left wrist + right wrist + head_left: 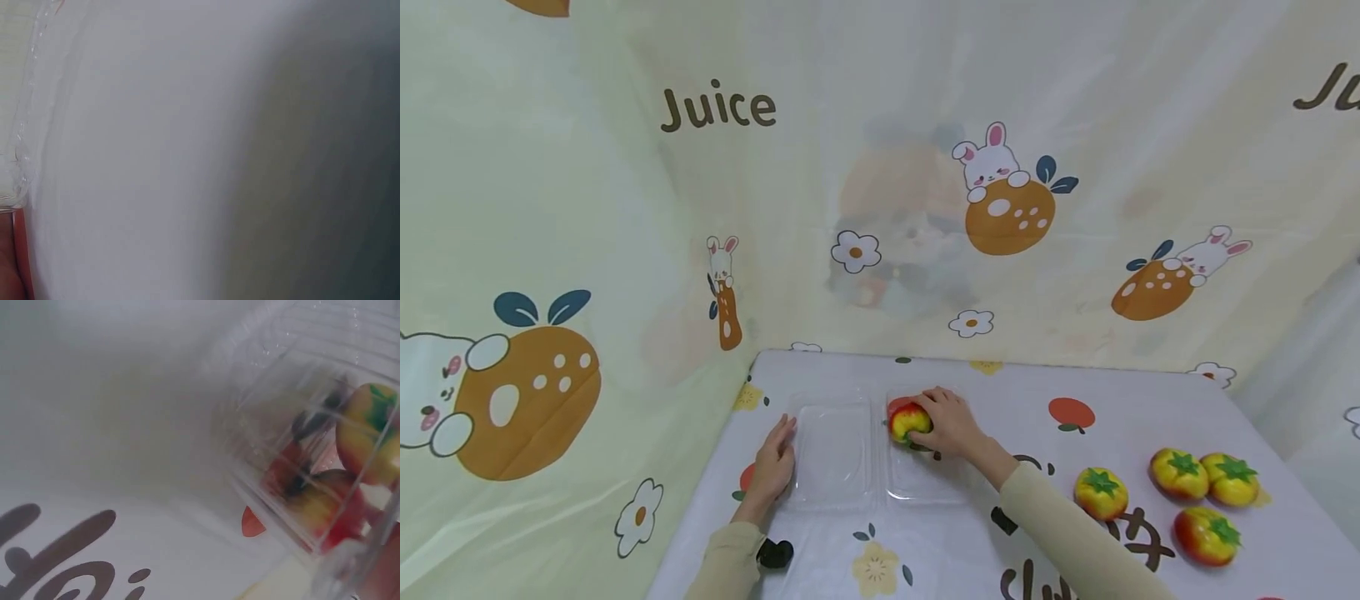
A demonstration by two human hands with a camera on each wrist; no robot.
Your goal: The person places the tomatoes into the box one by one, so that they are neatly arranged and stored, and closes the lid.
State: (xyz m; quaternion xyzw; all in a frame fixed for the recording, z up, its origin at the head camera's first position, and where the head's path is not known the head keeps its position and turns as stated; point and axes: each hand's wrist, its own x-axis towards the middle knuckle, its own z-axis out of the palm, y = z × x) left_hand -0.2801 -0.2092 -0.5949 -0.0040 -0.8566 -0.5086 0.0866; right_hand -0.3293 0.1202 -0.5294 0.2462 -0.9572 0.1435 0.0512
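Observation:
A clear plastic hinged box point(833, 492) lies open on the table, its two halves side by side. My right hand point(953, 427) grips a red-and-yellow fruit with a green leafy top point(907, 422) in the back part of the right half, thumb in front and fingers over it. Through the box's clear wall point(275, 506) in the right wrist view, red-and-yellow shapes show; whether one is a reflection I cannot tell. My left hand point(772, 463) rests along the outer edge of the left half, fingers extended and thumb hidden. Only a sliver of the left hand point(9, 262) appears in the left wrist view.
Several similar fruits point(1207, 536) sit on the right side of the table, one fruit point(1101, 493) nearer the right forearm. A small black object or print point(775, 553) is beside the left sleeve. Printed cloth covers the table point(820, 567) and hangs behind it.

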